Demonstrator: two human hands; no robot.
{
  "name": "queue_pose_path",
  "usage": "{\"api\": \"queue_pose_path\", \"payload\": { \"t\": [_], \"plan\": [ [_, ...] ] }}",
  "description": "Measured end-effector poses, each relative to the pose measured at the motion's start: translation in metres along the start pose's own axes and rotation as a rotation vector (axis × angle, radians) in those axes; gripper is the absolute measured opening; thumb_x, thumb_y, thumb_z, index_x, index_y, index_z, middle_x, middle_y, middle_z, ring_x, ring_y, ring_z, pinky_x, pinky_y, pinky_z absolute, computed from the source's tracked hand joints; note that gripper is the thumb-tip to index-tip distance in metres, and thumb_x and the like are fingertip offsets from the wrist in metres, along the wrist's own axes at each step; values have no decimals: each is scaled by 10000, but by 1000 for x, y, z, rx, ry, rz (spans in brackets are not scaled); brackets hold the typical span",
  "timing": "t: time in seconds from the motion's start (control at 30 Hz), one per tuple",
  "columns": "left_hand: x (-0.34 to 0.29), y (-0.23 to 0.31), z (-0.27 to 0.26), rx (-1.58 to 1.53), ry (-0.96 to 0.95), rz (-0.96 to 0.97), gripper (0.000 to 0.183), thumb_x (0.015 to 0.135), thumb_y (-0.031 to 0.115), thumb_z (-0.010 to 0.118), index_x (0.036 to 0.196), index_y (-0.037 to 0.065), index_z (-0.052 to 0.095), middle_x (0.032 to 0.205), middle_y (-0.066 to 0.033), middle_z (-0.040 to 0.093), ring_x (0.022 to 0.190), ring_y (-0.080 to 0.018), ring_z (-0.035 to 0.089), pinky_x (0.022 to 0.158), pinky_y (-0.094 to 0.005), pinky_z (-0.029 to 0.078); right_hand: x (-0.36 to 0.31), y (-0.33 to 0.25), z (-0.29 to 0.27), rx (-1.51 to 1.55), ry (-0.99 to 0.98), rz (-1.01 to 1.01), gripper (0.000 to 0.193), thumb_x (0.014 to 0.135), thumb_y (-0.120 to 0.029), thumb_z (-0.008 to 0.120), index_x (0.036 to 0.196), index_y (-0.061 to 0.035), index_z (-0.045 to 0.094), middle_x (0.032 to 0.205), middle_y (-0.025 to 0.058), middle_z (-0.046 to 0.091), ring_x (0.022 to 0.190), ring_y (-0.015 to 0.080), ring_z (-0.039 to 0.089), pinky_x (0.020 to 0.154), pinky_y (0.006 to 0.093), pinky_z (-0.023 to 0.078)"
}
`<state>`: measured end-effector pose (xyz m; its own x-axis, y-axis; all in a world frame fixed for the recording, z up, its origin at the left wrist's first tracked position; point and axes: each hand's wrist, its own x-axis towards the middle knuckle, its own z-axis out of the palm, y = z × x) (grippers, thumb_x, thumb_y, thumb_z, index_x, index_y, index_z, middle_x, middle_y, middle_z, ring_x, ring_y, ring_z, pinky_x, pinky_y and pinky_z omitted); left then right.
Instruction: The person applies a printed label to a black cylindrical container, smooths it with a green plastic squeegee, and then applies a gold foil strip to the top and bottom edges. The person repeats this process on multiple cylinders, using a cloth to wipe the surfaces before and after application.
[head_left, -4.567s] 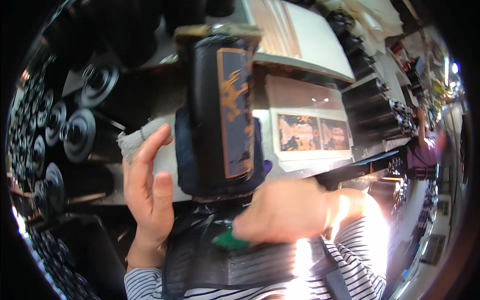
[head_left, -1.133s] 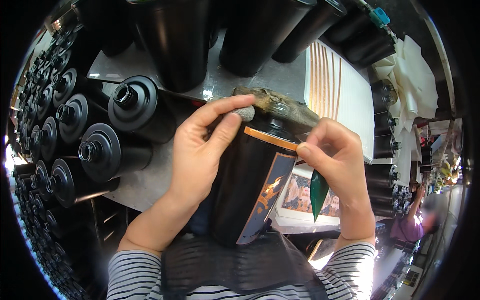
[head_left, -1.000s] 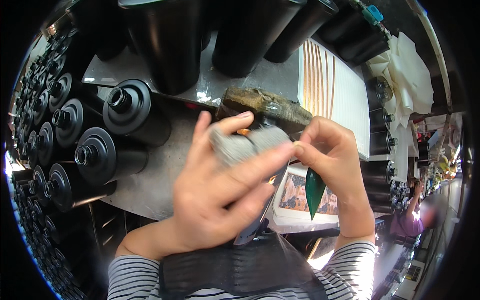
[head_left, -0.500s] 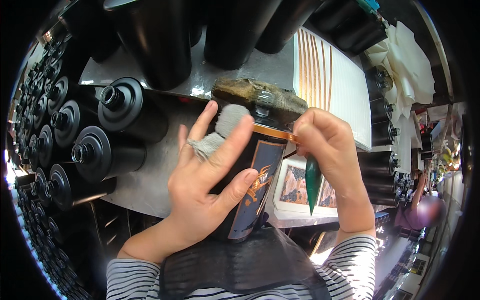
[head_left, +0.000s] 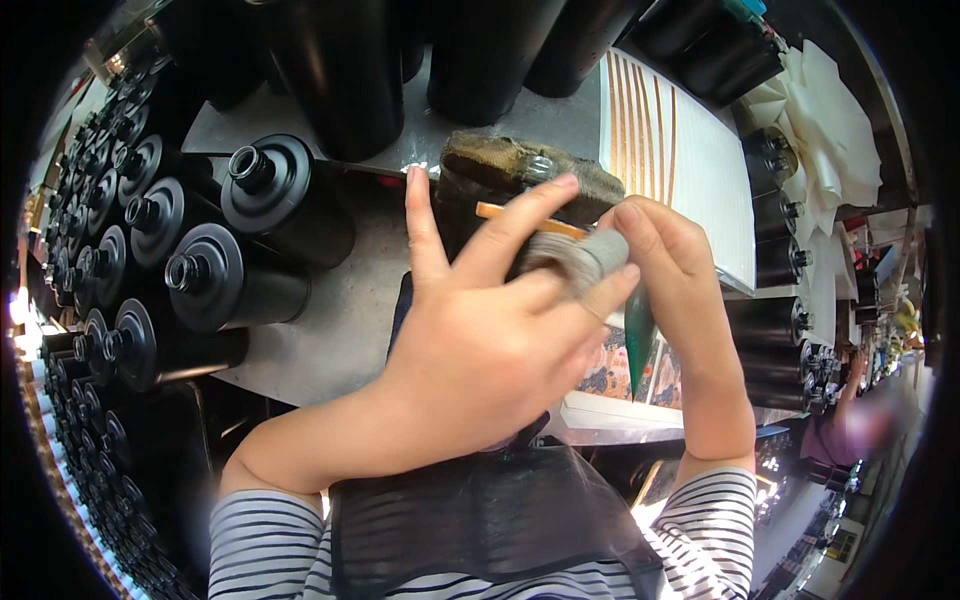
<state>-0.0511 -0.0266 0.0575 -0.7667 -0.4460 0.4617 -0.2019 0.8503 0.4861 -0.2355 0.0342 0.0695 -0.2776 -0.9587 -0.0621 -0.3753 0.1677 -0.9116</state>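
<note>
My left hand (head_left: 490,335) stretches palm down over a black bottle (head_left: 583,212), fingers spread. Wrapped round one of its fingers is a grey cloth (head_left: 580,255), pressed near the right end of an orange strip (head_left: 530,220) on the bottle's shoulder. My right hand (head_left: 680,250) is closed close beside the cloth, with a green pointed tool (head_left: 637,345) hanging tip down from it. Whether it also pinches the strip's end is hidden. Most of the bottle lies under my left hand. Its neck end rests at a rough brown block (head_left: 490,160).
Several black bottles (head_left: 235,280) lie at left with necks facing out. Large black cylinders (head_left: 480,60) stand beyond the block. Back right is a white sheet (head_left: 705,170) bearing orange strips. Patterned picture sheets (head_left: 610,365) lie below. Another person (head_left: 835,435) is at far right.
My left hand has swung right across the bottle, taking the cloth-wrapped finger to the strip's right end. My right hand stays near the same spot with the green tool.
</note>
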Motion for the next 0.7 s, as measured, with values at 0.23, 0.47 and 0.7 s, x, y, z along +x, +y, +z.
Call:
{"api": "queue_pose_path", "payload": {
  "t": [0.23, 0.47, 0.7],
  "plan": [
    [-38, -11, 15, -820, 20, -544, 1207, 719, 394, 795, 1509, 27, -40, 1444, -254, 278, 1294, -325, 368, 1086, -404, 300, -4, -4, -1, 112, -38, -14, 191, 876, -173, 696, 835, 4, 636, 697, -44, 549, 636, 23, 467, 560, 172, 372],
    [-19, 10, -6, 50, -56, -190, 656, 767, 67, 644, 1399, 73, 466, 1353, -155, 520, 1389, -387, 284, 1099, -589, 143, -7, 12, -11, 139, -60, 4, 192, 911, -175, 650, 868, 12, 651, 723, -32, 572, 655, 28, 490, 596, 179, 412],
    [-7, 14, -12, -14, -92, -160, 690, 779, 84, 646, 1426, 99, 409, 1261, -139, 511, 1391, -343, 295, 1107, -560, 164, -4, 9, -12, 226, -14, -16, 177, 909, -165, 653, 876, 9, 651, 732, -26, 582, 644, 30, 491, 595, 186, 424]
  ]
}}
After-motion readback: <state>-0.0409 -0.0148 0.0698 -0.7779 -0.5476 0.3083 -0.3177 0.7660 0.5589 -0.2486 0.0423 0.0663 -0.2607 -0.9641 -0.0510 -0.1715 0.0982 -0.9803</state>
